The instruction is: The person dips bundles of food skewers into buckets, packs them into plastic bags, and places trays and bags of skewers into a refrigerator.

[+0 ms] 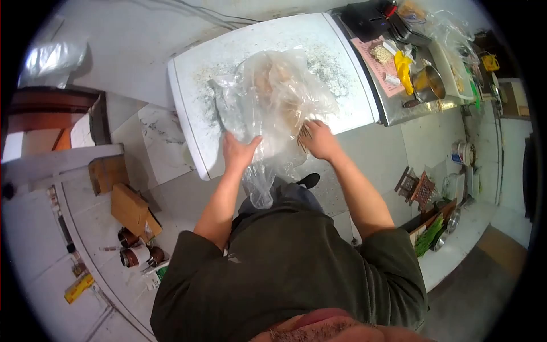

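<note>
A large crumpled clear plastic bag [273,85] lies over the white tabletop, and its loose end hangs past the front edge towards my body. Something pale brown shows through the plastic, but its kind is blurred. My left hand [239,151] is at the table's front edge beside the bag, thumb spread away from the fingers. On the bag's right side, my right hand [319,139] has its fingers curled down around several thin brown sticks [303,134] against the plastic. What lies under the right fingers is partly hidden.
White powder [327,71] dusts the tabletop [196,145]. To the right, a metal counter holds a steel pot [428,84], a yellow cloth-like item [404,72] and a pink sheet [371,64]. Cardboard boxes [132,208] stand on the floor left; a wooden stool [420,191] stands right.
</note>
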Available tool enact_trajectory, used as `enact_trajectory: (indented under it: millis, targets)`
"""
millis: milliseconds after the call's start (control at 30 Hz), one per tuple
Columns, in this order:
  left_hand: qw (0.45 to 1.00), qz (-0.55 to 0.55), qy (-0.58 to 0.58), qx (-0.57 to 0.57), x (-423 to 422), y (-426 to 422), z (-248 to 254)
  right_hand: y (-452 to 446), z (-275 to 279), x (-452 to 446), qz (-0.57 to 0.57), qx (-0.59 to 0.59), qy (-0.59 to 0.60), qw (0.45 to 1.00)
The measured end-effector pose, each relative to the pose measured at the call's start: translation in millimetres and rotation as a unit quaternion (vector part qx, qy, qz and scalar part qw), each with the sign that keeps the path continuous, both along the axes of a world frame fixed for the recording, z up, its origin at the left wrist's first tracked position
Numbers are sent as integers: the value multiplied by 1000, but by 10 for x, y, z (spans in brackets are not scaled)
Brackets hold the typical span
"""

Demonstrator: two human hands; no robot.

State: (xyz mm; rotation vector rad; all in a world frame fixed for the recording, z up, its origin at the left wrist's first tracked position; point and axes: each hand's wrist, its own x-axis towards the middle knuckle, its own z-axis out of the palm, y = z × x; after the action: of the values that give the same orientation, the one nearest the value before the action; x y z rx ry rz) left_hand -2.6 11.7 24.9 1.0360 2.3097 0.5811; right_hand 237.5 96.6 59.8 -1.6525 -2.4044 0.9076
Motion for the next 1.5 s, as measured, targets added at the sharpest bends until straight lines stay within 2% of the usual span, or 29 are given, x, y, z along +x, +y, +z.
enact_trajectory:
  millis: [67, 100, 167, 200, 233, 267, 300, 333, 367, 400, 433, 500, 533, 633, 733, 833, 867, 967, 1033, 1067, 1133, 1167, 1200, 1233, 1300, 1367, 1433, 1467, 1500]
  targets:
    - [993, 30, -72, 88, -218, -87, -407, 274, 182, 411, -148, -167, -19, 974]
    - [984, 32, -114, 133, -255, -48, -490, 368, 311, 539, -261, -106, 72, 957]
    - [917, 53, -343, 197, -175, 114, -314, 737, -75, 516, -390, 14, 239, 889]
    - [910, 87, -377, 151, -107, 257, -285, 907, -326, 411, -400, -72, 271, 873]
    - [901, 121, -403, 102, -34, 392, -261, 944, -244, 244, -347, -190, 247, 884]
    - [873, 129, -463, 79, 63, 508, -195, 925, -396, 22, -317, -157, 117, 928]
    - [843, 139, -517, 52, 161, 622, -125, 891, -541, -143, -215, -91, -13, 972]
    - [785, 123, -605, 49, 262, 736, -15, 669, -465, -324, -225, 3, -52, 973]
    - [719, 108, -685, 41, 354, 830, 55, 537, -457, -430, -241, 5, 1, 970]
    - [669, 95, -737, -3, 362, 928, 35, 423, -359, -441, -249, -84, 85, 961]
    - [678, 65, -732, -26, 396, 1005, -63, 338, -267, -429, -249, -171, 173, 937]
    - [693, 7, -718, -70, 530, 1123, -367, 283, -410, -330, -259, -282, 204, 901]
    - [692, 15, -712, -113, 621, 1143, -412, 212, -378, -286, -260, -252, 215, 907]
    - [734, -41, -670, -108, 917, 1116, -390, -60, -222, 88, -318, -160, 248, 901]
    - [732, -35, -666, -141, 1870, 946, 313, -346, -128, 590, -406, -61, 267, 872]
    - [717, -165, -665, -132, 2677, 877, 382, -634, 2, 1260, -452, 50, 298, 839]
    - [637, -235, -719, -150, 2932, 912, 288, -795, 179, 1613, -449, 63, 338, 825]
    - [655, -322, -677, -98, 3924, 641, 470, -1071, 64, 2510, -422, 116, 470, 767]
    - [635, -420, -646, -50, 4491, 449, 565, -1392, 400, 3086, -398, 173, 543, 719]
    - [617, -462, -636, -36, 4773, 453, 495, -1529, 478, 3364, -427, 132, 538, 714]
    - [574, -541, -615, -12, 5422, 307, 484, -1603, 253, 3843, -439, 208, 608, 627]
    - [624, -485, -606, -90, 5740, 248, 587, -1632, 113, 4034, -439, 245, 640, 581]
    - [625, -471, -607, -138, 6099, 63, 845, -1742, 116, 4249, -462, 202, 673, 541]
    - [626, -452, -608, -182, 6377, -81, 989, -1860, 128, 4402, -502, 228, 658, 513]
    - [657, -453, -552, -242, 6772, -148, 905, -2020, 151, 4743, -601, 152, 641, 453]
    - [685, -652, -292, -144, 7113, -250, 1013, -2057, 34, 5022, -631, 182, 663, 359]
    - [604, -772, -180, -77, 7402, -218, 1041, -2132, 45, 5356, -687, 133, 653, 289]
    - [592, -794, -139, 19, 7446, -124, 791, -2134, -40, 5500, -682, 150, 656, 287]
    - [579, -803, -124, 71, 7480, -172, 921, -2092, -173, 5625, -676, 168, 658, 287]
